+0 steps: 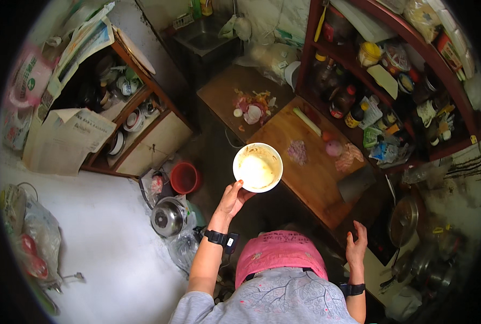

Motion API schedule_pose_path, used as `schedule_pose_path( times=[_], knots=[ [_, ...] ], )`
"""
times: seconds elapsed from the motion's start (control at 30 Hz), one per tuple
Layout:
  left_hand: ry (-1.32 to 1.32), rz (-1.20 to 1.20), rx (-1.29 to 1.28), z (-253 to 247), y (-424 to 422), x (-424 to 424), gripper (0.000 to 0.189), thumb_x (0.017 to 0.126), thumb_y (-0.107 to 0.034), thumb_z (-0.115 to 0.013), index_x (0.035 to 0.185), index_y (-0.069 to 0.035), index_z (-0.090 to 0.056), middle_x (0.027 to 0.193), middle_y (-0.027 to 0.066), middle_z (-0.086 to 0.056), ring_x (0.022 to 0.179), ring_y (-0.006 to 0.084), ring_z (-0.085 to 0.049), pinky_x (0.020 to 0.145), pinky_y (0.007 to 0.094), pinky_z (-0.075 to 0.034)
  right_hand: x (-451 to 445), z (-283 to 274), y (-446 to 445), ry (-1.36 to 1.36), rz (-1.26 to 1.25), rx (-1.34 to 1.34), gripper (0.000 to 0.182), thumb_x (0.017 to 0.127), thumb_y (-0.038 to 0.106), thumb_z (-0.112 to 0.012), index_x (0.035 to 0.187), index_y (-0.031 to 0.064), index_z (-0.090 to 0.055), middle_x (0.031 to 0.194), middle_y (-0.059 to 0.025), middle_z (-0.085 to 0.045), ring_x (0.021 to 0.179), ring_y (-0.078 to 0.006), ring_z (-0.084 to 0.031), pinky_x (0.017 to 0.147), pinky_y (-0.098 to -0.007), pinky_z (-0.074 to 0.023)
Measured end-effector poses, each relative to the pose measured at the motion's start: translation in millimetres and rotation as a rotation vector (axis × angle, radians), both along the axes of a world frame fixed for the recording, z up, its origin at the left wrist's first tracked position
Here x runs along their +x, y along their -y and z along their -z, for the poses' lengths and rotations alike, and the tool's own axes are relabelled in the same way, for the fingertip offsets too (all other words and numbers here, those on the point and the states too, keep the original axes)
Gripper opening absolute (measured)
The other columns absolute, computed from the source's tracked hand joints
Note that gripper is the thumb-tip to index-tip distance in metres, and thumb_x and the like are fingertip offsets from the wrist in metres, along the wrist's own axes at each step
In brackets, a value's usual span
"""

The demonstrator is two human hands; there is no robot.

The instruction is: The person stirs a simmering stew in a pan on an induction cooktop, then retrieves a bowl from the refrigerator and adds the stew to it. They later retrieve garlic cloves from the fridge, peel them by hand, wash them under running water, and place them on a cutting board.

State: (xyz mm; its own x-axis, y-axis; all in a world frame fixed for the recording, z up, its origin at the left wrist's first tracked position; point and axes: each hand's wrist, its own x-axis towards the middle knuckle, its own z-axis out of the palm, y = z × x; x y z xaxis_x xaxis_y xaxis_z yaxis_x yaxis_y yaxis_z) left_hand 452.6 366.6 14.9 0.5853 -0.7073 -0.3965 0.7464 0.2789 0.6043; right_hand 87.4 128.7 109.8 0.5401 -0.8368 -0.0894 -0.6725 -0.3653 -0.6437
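My left hand [233,201] grips the near rim of a white bowl [258,167], thumb over the edge. Brown smears mark the bowl's inner wall, and its bottom is washed out by glare. Over to the right, my right hand [357,245] holds nothing, its fingers apart, beside the counter near the cooktop. A wooden cutting board [305,190] lies beyond the bowl. On it are a pile of chopped purple onion [297,152], a pale green stalk [307,121], a round purple onion [334,148], raw meat [349,157] and a cleaver blade [356,184].
Peelings [254,106] lie on a brown tabletop behind the board. A lidded pan [403,222] stands at right, below a shelf of bottles and jars [347,91]. An open cabinet [143,141], a red bucket [185,178] and a metal pot [168,217] are at left.
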Motion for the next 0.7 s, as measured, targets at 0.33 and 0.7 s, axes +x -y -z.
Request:
schedule_pose_path(
  times=[0.33,0.7],
  knots=[
    [0.042,-0.045,0.03,25.7,60.1,160.9,0.039,0.099,-0.028,-0.055,0.124,0.002,-0.055,0.12,0.0137,-0.063,0.111,0.0255,-0.062,0.096,0.0424,-0.053,97.9,55.6,32.7,0.119,0.081,0.149,0.034,0.085,-0.001,-0.059,0.119,-0.0012,-0.06,0.116,-0.0168,-0.06,0.109,-0.0289,-0.06,0.093,-0.0354,-0.0482],
    [-0.018,0.051,0.133,69.6,152.9,387.2,0.04,0.101,-0.015,-0.044,0.136,0.002,-0.038,0.138,0.0196,-0.047,0.122,0.0324,-0.052,0.102,0.046,-0.049,163.9,65.1,36.8,0.001,0.326,0.139,0.032,0.085,-0.005,-0.056,0.116,-0.0023,-0.06,0.111,-0.0155,-0.061,0.102,-0.027,-0.061,0.089,-0.034,-0.0495]
  ],
)
